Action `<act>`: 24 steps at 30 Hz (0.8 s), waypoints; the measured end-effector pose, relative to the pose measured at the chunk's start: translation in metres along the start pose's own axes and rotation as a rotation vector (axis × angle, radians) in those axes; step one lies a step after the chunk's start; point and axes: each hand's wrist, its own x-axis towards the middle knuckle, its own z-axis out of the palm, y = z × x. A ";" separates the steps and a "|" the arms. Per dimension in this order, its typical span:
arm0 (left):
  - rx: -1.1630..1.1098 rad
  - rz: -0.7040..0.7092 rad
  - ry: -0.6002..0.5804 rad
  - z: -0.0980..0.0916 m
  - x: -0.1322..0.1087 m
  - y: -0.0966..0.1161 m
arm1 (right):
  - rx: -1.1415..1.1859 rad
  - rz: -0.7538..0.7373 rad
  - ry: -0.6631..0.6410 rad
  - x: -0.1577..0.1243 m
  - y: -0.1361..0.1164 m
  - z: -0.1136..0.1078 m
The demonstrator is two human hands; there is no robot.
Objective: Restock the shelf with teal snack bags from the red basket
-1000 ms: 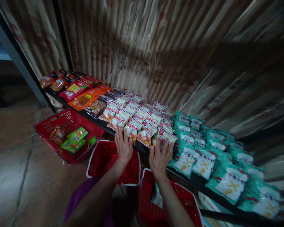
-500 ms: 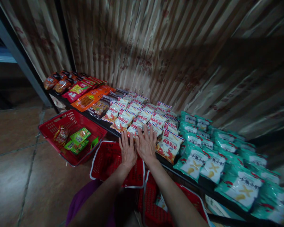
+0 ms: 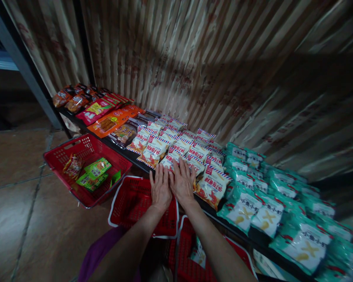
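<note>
Several white snack bags [image 3: 153, 151] with red lettering and striped edges lie in rows on a low black shelf [image 3: 133, 157]. My left hand [image 3: 160, 188] rests with its fingers stretched out at the front edge of these bags. Beside it, my right hand [image 3: 181, 182] lies flat, its spread fingertips touching the front bags. Neither hand grips anything. Part of the bags right under my fingers is hidden. Just right of my right hand, a white snack bag [image 3: 212, 186] leans at the shelf's front edge.
Teal snack bags [image 3: 301, 244] fill the shelf's right side; orange [image 3: 107, 124], red and brown packets lie left. A red basket [image 3: 88, 156] holds green packets [image 3: 97, 167]. Another red basket [image 3: 129, 199] sits below my hands, a third red basket [image 3: 191, 250] nearer me. Corrugated sheeting [image 3: 179, 58] stands behind.
My hands stay at the front of the white bags, fingers still stretched out. The view has shifted slightly; the bags look nearly unchanged.
</note>
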 end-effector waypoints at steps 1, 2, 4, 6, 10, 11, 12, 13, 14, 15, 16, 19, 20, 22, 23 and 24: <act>0.001 0.007 -0.001 0.000 0.000 0.000 | 0.008 -0.005 0.008 0.001 0.000 -0.001; 0.003 0.010 -0.002 -0.001 0.000 0.000 | 0.017 -0.011 0.018 0.002 0.000 -0.002; 0.006 0.006 -0.005 -0.002 0.001 0.001 | 0.032 -0.007 0.047 0.007 0.002 -0.004; 0.003 -0.002 -0.006 -0.004 0.001 0.003 | 0.035 0.024 0.073 0.015 0.007 -0.007; -0.019 -0.011 -0.006 -0.006 0.002 0.005 | 0.010 0.122 0.036 0.043 0.024 -0.010; -0.020 -0.012 -0.008 -0.006 0.002 0.006 | 0.001 0.134 -0.003 0.051 0.029 -0.011; -0.018 -0.014 -0.012 -0.006 0.002 0.006 | -0.008 0.148 -0.046 0.059 0.034 -0.011; -0.012 -0.015 -0.018 -0.005 0.002 0.006 | -0.015 0.161 -0.092 0.066 0.038 -0.011; -0.006 -0.016 -0.024 -0.005 0.002 0.007 | -0.019 0.172 -0.136 0.072 0.042 -0.010; 0.000 -0.018 -0.030 -0.005 0.002 0.007 | -0.021 0.181 -0.173 0.077 0.045 -0.010; 0.002 -0.021 -0.034 -0.005 0.003 0.007 | -0.021 0.185 -0.199 0.082 0.047 -0.009; -0.002 -0.026 -0.029 -0.005 0.003 0.007 | -0.019 0.182 -0.221 0.090 0.052 -0.010; -0.004 -0.024 -0.026 -0.006 0.003 0.008 | -0.017 0.180 -0.216 0.092 0.054 -0.012; -0.006 -0.016 -0.023 -0.006 0.004 0.008 | -0.011 0.176 -0.205 0.094 0.056 -0.014; -0.009 -0.014 -0.021 -0.006 0.004 0.009 | -0.007 0.172 -0.199 0.094 0.058 -0.016; -0.013 -0.013 -0.021 -0.006 0.005 0.010 | -0.003 0.168 -0.192 0.095 0.059 -0.017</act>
